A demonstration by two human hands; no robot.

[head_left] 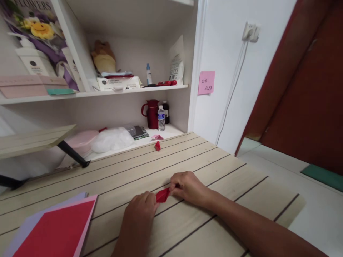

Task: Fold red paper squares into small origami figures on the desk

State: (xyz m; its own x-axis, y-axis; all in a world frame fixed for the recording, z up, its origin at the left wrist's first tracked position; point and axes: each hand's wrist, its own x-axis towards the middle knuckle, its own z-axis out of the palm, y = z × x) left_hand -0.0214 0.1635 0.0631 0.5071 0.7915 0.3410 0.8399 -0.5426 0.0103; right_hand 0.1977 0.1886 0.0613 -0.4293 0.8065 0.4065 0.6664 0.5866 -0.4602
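A small folded piece of red paper (pixel 163 195) lies low over the wooden table (pixel 227 167), held between both hands. My left hand (pixel 139 217) pinches its near left end with closed fingers. My right hand (pixel 189 187) pinches the far right end, fingers curled over it. A stack of coloured paper sheets (pixel 57 232), red on top of pink and lilac, lies at the front left. A small finished red folded figure (pixel 158 145) stands at the table's far edge, with a pink one (pixel 157 137) just behind it.
Behind the table are white shelves with a red jug (pixel 152 113), a water bottle (pixel 161 118), a white plastic bag (pixel 112 139) and boxes. A raised wooden stand (pixel 34 141) juts in at left. A pink sticky note (pixel 206 82) hangs on the wall; a red door (pixel 308 89) at right.
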